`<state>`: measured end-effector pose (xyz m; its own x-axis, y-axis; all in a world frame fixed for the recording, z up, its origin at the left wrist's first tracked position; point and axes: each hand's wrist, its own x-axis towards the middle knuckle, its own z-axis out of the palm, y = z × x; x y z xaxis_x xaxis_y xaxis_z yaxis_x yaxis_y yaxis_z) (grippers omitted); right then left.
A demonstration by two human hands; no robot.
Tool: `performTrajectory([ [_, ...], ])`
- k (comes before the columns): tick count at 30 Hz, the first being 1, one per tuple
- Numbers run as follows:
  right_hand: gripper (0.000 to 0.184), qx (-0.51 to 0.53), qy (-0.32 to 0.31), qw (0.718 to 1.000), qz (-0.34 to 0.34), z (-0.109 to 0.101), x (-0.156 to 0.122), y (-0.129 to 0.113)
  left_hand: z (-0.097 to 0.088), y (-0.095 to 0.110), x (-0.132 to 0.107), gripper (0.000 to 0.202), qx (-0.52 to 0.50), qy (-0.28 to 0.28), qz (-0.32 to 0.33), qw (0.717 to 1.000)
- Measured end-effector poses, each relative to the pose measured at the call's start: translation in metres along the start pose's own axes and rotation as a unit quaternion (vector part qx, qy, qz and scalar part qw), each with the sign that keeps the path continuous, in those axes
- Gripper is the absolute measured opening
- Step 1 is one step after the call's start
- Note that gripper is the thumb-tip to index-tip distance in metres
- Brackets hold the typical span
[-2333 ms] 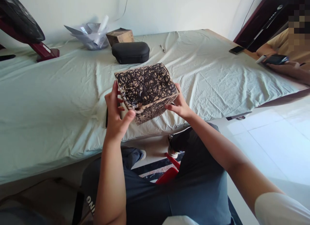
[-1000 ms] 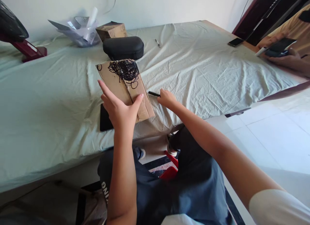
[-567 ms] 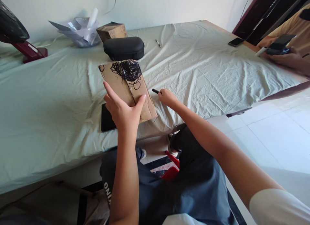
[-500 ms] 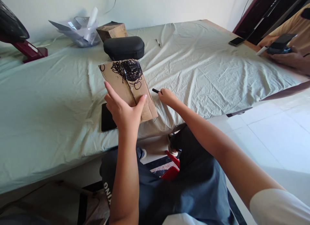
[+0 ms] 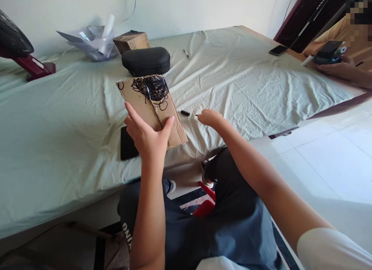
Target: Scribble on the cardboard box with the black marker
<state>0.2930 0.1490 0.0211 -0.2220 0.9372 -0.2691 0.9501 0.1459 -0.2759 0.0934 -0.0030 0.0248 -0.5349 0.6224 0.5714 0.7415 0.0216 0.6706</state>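
Note:
My left hand [image 5: 147, 136] grips the lower end of a brown cardboard box [image 5: 147, 101], thumb on its right side and fingers on its left. The box is tilted toward me, and its upper part carries dense black scribbles and a few loops. My right hand [image 5: 211, 118] is closed just right of the box, low over the sheet, on a black marker whose thin tip [image 5: 196, 115] pokes out to the left. A short black piece, probably the marker's cap [image 5: 185, 113], lies on the sheet between tip and box.
A pale green sheet [image 5: 247, 80] covers the bed. On it lie a black case [image 5: 146, 61], a small cardboard box [image 5: 131, 41], crumpled plastic [image 5: 93, 41], a fan base [image 5: 31, 66], a dark phone [image 5: 127, 144], and another phone [image 5: 278, 50]. Another person's hand [image 5: 338, 66] holds a device at far right.
The box was turned from its scribble-covered face to a mostly bare one. My right hand let go of it, took the marker, and has now pulled right, leaving the short black piece on the sheet.

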Motion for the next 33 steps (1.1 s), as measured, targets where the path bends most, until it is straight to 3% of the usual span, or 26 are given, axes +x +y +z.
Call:
performTrajectory([
  [3, 0.06, 0.056, 0.026, 0.998, -0.025, -0.008, -0.006, 0.007, 0.002, -0.002, -0.001, 0.133, 0.0, 0.009, 0.005, 1.0],
  [5, 0.057, 0.203, 0.07, 0.974, -0.076, -0.013, -0.008, 0.006, 0.003, -0.002, -0.001, 0.133, 0.001, 0.012, 0.01, 1.0],
  [6, 0.051, 0.3, 0.09, 0.943, -0.11, -0.016, -0.009, 0.002, 0.003, -0.002, 0.0, 0.133, 0.001, 0.013, 0.012, 1.0],
  [9, 0.044, 0.527, 0.115, 0.815, -0.212, -0.022, -0.016, -0.015, 0.003, 0.0, 0.001, 0.133, 0.007, 0.011, 0.015, 1.0],
  [10, 0.045, 0.56, 0.111, 0.786, -0.239, -0.024, -0.02, -0.022, 0.003, 0.001, 0.001, 0.133, 0.011, 0.009, 0.014, 1.0],
  [12, 0.051, 0.584, 0.113, 0.755, -0.277, -0.026, -0.031, -0.036, 0.002, 0.004, -0.002, 0.132, 0.018, 0.007, 0.01, 1.0],
  [16, 0.055, 0.582, 0.158, 0.729, -0.325, -0.025, -0.058, -0.059, -0.006, 0.007, -0.023, 0.131, 0.027, 0.018, 0.022, 0.999],
  [21, 0.039, 0.513, 0.226, 0.686, -0.464, -0.017, -0.084, -0.07, -0.021, 0.005, -0.051, 0.132, 0.007, 0.028, 0.075, 0.997],
  [24, 0.049, 0.47, 0.246, 0.697, -0.482, -0.013, -0.089, -0.077, -0.025, 0.004, -0.055, 0.129, 0.003, 0.016, 0.074, 0.997],
  [26, 0.056, 0.442, 0.295, 0.673, -0.514, -0.01, -0.089, -0.084, -0.025, 0.003, -0.055, 0.128, 0.006, 0.025, 0.078, 0.997],
  [28, 0.044, 0.416, 0.339, 0.661, -0.525, -0.007, -0.088, -0.09, -0.023, 0.002, -0.056, 0.127, 0.014, 0.033, 0.087, 0.996],
  [30, 0.023, 0.394, 0.372, 0.668, -0.51, -0.005, -0.089, -0.095, -0.022, 0.002, -0.057, 0.125, 0.027, 0.035, 0.099, 0.994],
  [33, 0.004, 0.356, 0.392, 0.711, -0.463, -0.004, -0.093, -0.101, -0.021, 0.003, -0.058, 0.123, 0.039, 0.037, 0.104, 0.993],
])
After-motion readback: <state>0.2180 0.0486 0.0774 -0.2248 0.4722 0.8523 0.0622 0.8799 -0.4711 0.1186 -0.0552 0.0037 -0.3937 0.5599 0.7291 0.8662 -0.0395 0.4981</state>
